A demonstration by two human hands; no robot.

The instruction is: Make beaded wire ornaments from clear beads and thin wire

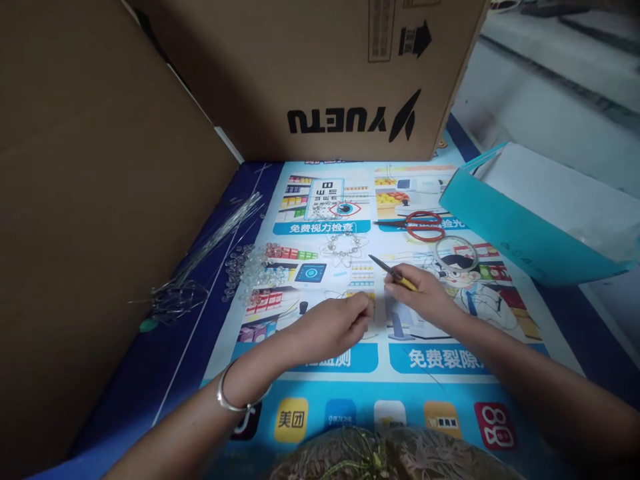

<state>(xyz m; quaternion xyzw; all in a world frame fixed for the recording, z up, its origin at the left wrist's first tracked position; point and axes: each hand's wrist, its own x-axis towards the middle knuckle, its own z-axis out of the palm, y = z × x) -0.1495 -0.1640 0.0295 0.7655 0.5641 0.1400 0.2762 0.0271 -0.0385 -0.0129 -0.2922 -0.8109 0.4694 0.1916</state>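
Note:
My right hand (423, 293) grips a slim tool with a yellow handle and dark tip (393, 272), its tip pointing up and left over a printed poster (330, 400). My left hand (333, 327), with a silver bangle on the wrist, pinches something small at its fingertips, too small to tell what. The two hands almost meet at the poster's middle. Just beyond them lies a small wire-and-bead flower piece (343, 248). A heap of clear beads (250, 267) lies to the left of it.
Red-handled scissors (423, 225) and a clear tape roll (456, 252) lie to the right. A teal paper bag (520, 220) lies on its side at right. A bundle of thin wires (210, 247) sits at left. Cardboard boxes (320, 73) wall the back and left.

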